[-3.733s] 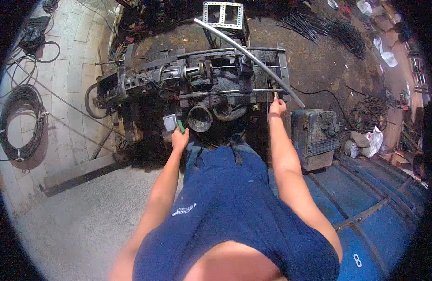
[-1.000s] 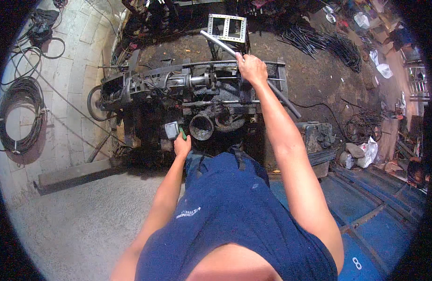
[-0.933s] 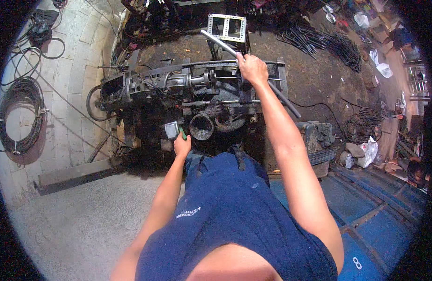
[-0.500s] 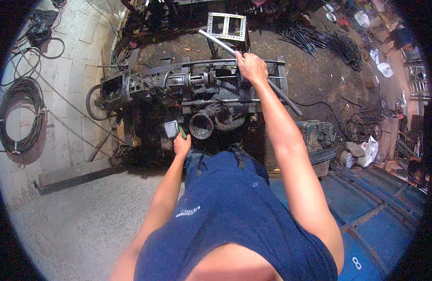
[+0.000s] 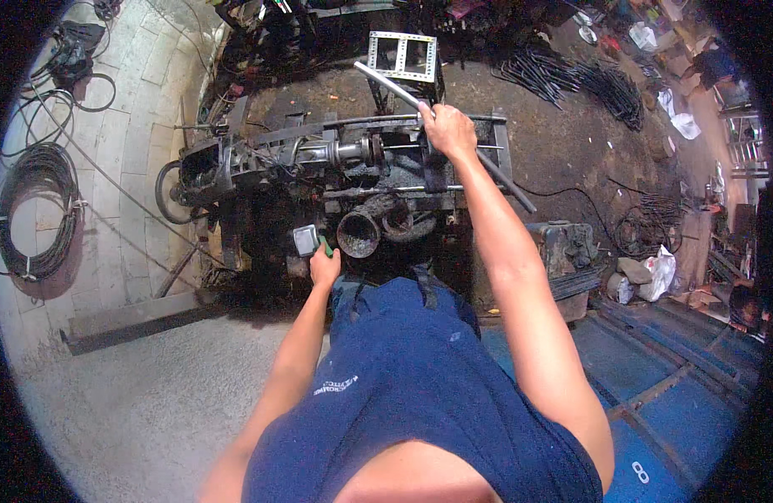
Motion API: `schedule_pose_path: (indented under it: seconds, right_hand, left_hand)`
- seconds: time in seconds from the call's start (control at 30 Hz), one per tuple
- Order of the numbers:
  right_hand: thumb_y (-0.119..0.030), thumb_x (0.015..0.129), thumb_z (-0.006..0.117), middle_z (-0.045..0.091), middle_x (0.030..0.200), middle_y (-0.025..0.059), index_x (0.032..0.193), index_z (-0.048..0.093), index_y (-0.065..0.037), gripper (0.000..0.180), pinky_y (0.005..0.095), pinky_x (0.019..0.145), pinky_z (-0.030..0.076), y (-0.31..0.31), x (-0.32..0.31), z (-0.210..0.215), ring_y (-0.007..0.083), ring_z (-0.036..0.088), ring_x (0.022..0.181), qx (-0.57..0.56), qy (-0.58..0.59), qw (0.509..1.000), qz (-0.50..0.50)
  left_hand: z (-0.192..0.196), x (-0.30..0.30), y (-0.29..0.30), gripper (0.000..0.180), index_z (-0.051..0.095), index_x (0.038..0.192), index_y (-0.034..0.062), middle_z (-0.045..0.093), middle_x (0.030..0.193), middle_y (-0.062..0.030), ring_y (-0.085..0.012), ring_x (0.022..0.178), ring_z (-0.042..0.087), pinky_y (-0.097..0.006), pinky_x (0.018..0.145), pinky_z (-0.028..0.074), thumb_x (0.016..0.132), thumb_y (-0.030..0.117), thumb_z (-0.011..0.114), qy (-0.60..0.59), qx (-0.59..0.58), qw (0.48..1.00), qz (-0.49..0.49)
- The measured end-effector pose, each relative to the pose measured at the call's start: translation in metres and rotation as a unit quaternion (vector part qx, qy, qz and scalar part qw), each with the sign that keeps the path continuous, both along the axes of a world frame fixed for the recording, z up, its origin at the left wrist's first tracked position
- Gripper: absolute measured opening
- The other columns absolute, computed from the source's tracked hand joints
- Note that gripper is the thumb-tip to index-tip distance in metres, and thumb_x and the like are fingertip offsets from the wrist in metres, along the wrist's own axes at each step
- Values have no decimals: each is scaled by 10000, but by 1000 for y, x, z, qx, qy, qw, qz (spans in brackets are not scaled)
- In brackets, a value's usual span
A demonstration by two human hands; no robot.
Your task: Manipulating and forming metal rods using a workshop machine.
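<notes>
Right hand, change: the worker's right hand (image 5: 450,132) is now on the grey pipe (image 5: 390,85); a few seconds ago it was at the machine's near right corner, at a small yellowish piece. In the last second it has hardly shifted.
Pipe, change: it slants across the machine much as before.
Left hand, change: the left hand (image 5: 324,268) stays where it was, with the same tool.
Right hand, state: closed around the pipe's middle part, knuckles up.
Left hand, state: closed on the green handle of a tool (image 5: 304,241); the flat, squarish grey head points far and left.
Pipe, position: over the right part of the machine (image 5: 344,152), far end to the left, near end to the right; the forearm hides part of it.
Tool, position: left of the round metal mouth (image 5: 359,234) at the machine's near side, apart from it.
Perforated stand (image 5: 402,55): beyond the machine, white, near the pipe's far end.
Grimy box (image 5: 562,245): right of the machine, near the right forearm.
</notes>
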State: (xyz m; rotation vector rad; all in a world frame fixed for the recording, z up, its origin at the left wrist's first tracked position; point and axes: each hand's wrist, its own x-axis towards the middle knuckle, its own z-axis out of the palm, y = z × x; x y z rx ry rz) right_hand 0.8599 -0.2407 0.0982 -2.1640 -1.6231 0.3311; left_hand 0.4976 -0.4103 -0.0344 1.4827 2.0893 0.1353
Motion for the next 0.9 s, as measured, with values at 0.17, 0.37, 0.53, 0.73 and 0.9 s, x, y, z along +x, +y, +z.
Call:
schedule_pose_path:
  seconds: [0.17, 0.37, 0.53, 0.73, 0.9]
  right_hand:
    - [-527, 958, 377, 658, 915, 226, 839, 662, -9, 603, 511, 802, 491, 0, -3, -1, 412, 635, 890, 2, 1, 1000, 8]
    - [-429, 952, 471, 674, 841, 174, 823, 673, -41, 456, 460, 738, 518, -1, -9, -8, 347, 666, 799, 68, -61, 995, 26]
    - [-387, 944, 502, 665, 825, 161, 841, 652, -48, 385, 467, 727, 507, -10, -5, -9, 334, 657, 779, 90, -56, 994, 34]
    - [-393, 946, 494, 653, 805, 176, 846, 617, -41, 386, 495, 691, 502, -13, 0, -14, 371, 644, 760, 122, -50, 990, 39]
    - [-361, 930, 529, 658, 822, 140, 832, 630, -47, 344, 462, 741, 495, -12, -7, -11, 322, 638, 813, 103, -62, 992, 39]
  left_hand:
    - [-1, -1, 1, 521, 580, 1234, 42, 643, 1040, -276, -437, 978, 615, -495, 849, 490, 815, 347, 628, 2, -9, 1000, -1]
    - [-9, -3, 3, 533, 586, 1235, 46, 647, 1035, -271, -435, 983, 616, -490, 858, 489, 805, 359, 630, 0, -7, 1000, -2]
    - [-8, -2, 3, 532, 592, 1226, 35, 647, 1030, -275, -435, 980, 618, -486, 865, 487, 807, 360, 624, 13, 6, 1000, -11]
    - [2, 4, 5, 505, 608, 1190, 23, 650, 1023, -272, -428, 980, 620, -487, 861, 487, 807, 353, 622, 14, -4, 1000, -5]
    - [5, 6, 8, 481, 618, 1165, 33, 654, 1022, -261, -428, 984, 619, -487, 857, 489, 806, 354, 623, 18, -7, 1000, 0]
